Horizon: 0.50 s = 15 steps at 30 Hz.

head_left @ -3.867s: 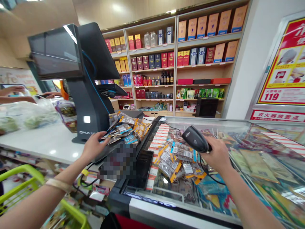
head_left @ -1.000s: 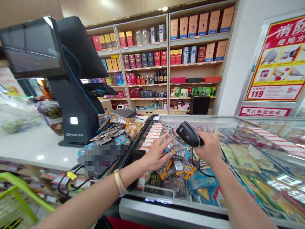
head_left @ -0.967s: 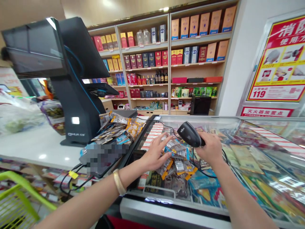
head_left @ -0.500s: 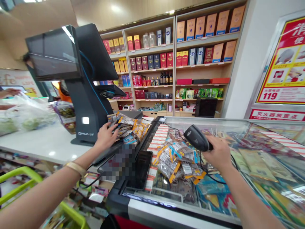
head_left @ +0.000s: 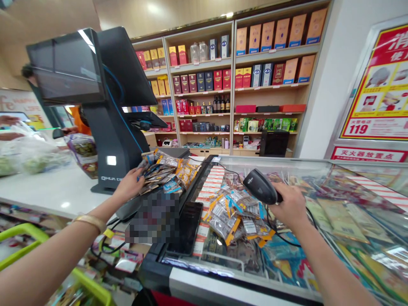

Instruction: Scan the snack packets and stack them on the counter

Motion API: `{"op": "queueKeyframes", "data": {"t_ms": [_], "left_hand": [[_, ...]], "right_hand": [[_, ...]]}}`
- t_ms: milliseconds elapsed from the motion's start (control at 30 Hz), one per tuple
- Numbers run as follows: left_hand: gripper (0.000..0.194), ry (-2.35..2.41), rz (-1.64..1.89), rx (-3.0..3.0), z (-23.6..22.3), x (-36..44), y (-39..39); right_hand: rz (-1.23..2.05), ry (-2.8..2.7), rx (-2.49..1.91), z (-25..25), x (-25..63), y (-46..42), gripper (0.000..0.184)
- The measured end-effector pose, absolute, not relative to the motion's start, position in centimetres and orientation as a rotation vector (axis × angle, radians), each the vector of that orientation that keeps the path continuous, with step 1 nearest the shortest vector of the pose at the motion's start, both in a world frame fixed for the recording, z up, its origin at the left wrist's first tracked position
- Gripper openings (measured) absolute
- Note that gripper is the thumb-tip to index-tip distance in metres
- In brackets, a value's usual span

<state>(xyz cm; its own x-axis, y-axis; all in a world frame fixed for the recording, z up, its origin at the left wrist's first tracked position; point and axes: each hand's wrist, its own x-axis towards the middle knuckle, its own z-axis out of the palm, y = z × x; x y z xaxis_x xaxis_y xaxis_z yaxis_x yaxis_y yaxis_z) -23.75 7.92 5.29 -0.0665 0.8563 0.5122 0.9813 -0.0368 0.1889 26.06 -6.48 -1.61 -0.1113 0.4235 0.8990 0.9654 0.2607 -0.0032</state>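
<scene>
My right hand (head_left: 290, 203) is wrapped round the handle of a black barcode scanner (head_left: 259, 185), held above the glass top of a display freezer. Beneath the scanner lies a loose pile of small clear snack packets (head_left: 223, 216) with orange and blue edges. My left hand (head_left: 129, 185) is at the near left side of a second heap of similar packets (head_left: 172, 168), its fingers closed on the edge of some of them. This heap rests beside the base of a black checkout terminal (head_left: 111, 148). How many packets the left hand grips is hidden.
A black phone (head_left: 188, 227) lies on the freezer's left edge. The scanner's cable loops over the glass (head_left: 331, 174). Plastic bags of greens (head_left: 35, 157) sit on the white counter (head_left: 63, 191), with a person's hand behind. A green basket (head_left: 25, 231) stands lower left.
My left hand has moved left and slightly down, its fingers closing at the heap's edge, where packets have shifted left. The right hand with the scanner has hardly moved.
</scene>
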Motion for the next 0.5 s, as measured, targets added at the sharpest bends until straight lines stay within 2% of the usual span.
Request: {"op": "queueKeyframes", "data": {"t_ms": [300, 500], "left_hand": [[0.050, -1.832, -1.146, -1.867, 7.5, -21.3, 3.6], [0.055, -1.610, -1.306, -2.103, 8.1, -16.3, 1.1]], "right_hand": [[-0.782, -1.681, -1.266, -1.2, 25.8, -6.7, 0.031], [-0.689, -1.738, -1.201, -0.5, 24.8, -7.4, 0.030]]}}
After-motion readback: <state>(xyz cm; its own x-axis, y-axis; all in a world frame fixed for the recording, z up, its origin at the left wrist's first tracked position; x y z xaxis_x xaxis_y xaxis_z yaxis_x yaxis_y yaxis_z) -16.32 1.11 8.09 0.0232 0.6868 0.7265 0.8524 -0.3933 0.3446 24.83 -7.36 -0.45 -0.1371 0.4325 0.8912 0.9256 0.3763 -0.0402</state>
